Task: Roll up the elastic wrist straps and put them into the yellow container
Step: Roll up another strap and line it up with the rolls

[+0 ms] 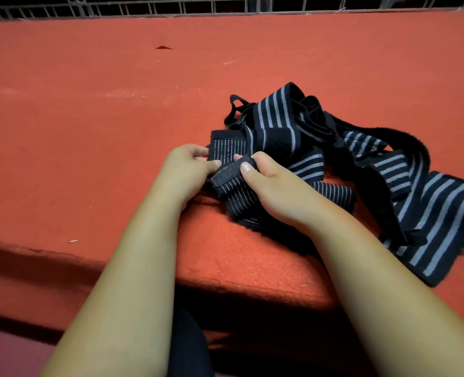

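While starting the roll on the fine-striped strap [232,190], keep the velcro end [229,171] square, tuck it tight and turn evenly for flush edges, drawing slack free of the pile of wider straps [334,159] rather than dragging the tangle along.

From the head camera: left hand [188,163] pinching the strap's far fold with curled fingers [198,152]; right hand [270,183] pinching the velcro end between thumb and forefinger. Held low over the red worktop [89,118], right between both sets of fingers, trailing rightward into that pile. No yellow container in sight; probably to be found before stowing.
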The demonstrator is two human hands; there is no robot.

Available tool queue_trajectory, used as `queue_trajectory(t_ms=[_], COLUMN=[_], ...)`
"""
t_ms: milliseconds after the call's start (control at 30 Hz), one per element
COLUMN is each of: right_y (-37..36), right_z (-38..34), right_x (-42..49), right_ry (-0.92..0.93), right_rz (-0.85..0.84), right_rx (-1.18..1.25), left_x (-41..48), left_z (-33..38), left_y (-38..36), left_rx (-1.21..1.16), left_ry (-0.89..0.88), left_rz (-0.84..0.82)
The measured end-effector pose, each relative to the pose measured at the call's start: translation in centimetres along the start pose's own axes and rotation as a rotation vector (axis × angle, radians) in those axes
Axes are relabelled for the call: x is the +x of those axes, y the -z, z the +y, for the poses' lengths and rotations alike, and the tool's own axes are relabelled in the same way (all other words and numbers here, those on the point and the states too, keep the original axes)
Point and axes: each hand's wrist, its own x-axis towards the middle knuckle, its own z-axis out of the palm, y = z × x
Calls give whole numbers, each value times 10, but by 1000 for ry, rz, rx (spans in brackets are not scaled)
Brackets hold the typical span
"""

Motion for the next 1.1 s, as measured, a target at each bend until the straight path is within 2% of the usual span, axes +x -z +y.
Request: queue_trajectory(t_ms=[333,500,567,700,767,867,967,1100], right_y=[1,2,3,4,3,5,7,13], right_z=[2,7,7,4,3,5,5,-5], right_x=[3,4,3,2,1,0,0,-2], right_ry=[83,60,50,28,26,40,50,34], right_rz=[28,41,44,30,21,6,18,86], right_rx=[-93,0,2,-76,-97,-106,42,559], left_x=[-5,-10,-8,-3,-5,-13,-18,-25], left_z=[3,3,5,13,17,21,28,38], left_y=[-4,-6,-7,-3,-3,-6,-3,-3], left_rx=[-217,-168,-164,-286,-397,-517,-574,-635], left_ry=[-92,-74,-128,-273,-262,-206,-206,-234], left_rz=[32,-108,-33,241,229,121,66,-2])
